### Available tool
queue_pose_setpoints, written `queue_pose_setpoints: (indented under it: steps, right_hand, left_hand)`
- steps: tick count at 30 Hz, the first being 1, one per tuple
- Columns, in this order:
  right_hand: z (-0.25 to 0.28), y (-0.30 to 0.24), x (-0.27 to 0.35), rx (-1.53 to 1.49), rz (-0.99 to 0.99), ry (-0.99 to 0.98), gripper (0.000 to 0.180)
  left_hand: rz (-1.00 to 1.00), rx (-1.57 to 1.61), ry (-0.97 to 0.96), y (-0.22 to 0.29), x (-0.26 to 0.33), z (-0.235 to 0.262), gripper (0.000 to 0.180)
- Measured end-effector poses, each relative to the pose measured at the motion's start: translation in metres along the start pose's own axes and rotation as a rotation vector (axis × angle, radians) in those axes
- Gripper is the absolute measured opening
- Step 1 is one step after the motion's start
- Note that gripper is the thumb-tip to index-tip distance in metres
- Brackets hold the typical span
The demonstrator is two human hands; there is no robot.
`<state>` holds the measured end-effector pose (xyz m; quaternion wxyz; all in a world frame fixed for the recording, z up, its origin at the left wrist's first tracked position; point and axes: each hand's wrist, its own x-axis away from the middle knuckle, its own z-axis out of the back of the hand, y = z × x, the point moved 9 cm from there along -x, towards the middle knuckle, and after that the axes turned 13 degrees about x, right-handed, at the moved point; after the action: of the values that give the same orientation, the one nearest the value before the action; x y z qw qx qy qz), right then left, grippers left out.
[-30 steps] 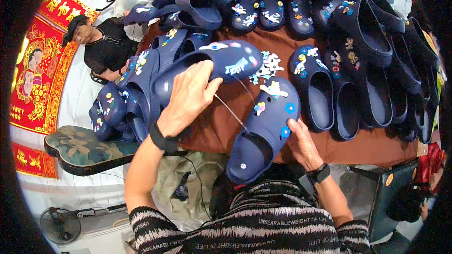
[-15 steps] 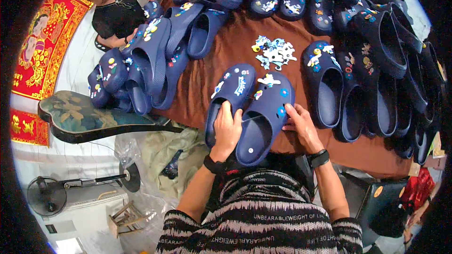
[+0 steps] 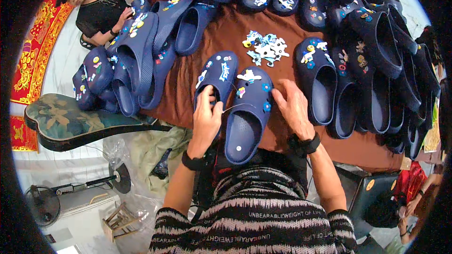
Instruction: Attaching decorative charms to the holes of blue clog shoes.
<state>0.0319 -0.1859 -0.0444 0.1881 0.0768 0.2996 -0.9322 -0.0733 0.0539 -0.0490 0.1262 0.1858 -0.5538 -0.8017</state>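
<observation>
Two navy clogs lie in front of me on a brown cloth. My left hand [image 3: 207,115] grips the left clog [image 3: 221,71] by its foot opening, fingers reaching inside. A thin clear thread runs between it and the right clog [image 3: 252,91], which carries a white-and-yellow figure charm and blue flower charms. Just right of that clog, my right hand [image 3: 292,108] hovers with fingers stretched out, holding nothing; whether its thumb touches the clog I cannot tell. Beyond the pair sits a small pile of white, blue and black charms [image 3: 267,49].
Decorated navy clogs [image 3: 136,51] are heaped at the left, with more at the far edge and the right [image 3: 322,84]. A person in black [image 3: 101,14] sits at the far left. A padded chair [image 3: 80,117], a fan [image 3: 44,204] and a wooden stool [image 3: 122,221] stand on the left.
My right hand has come away from the right clog's side and its fingers have spread. The two clogs have moved slightly apart, and the thread between them shows. The seated person's head has turned.
</observation>
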Motion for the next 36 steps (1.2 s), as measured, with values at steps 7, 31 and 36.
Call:
queue_pose_setpoints:
  steps: [7,31,36]
  right_hand:
    - [-0.026,-0.066,-0.056,0.08,0.313,-0.062,0.028]
    - [-0.018,0.032,-0.081,-0.346,-0.182,0.074,0.019]
    - [-0.029,-0.049,-0.06,0.111,0.341,-0.253,0.031]
  left_hand:
    - [-0.474,-0.167,0.028,0.071,0.042,-0.012,0.04]
    - [-0.329,-0.187,-0.35,0.035,0.004,-0.082,0.059]
    - [-0.33,-0.133,-0.279,0.031,0.004,-0.078,0.076]
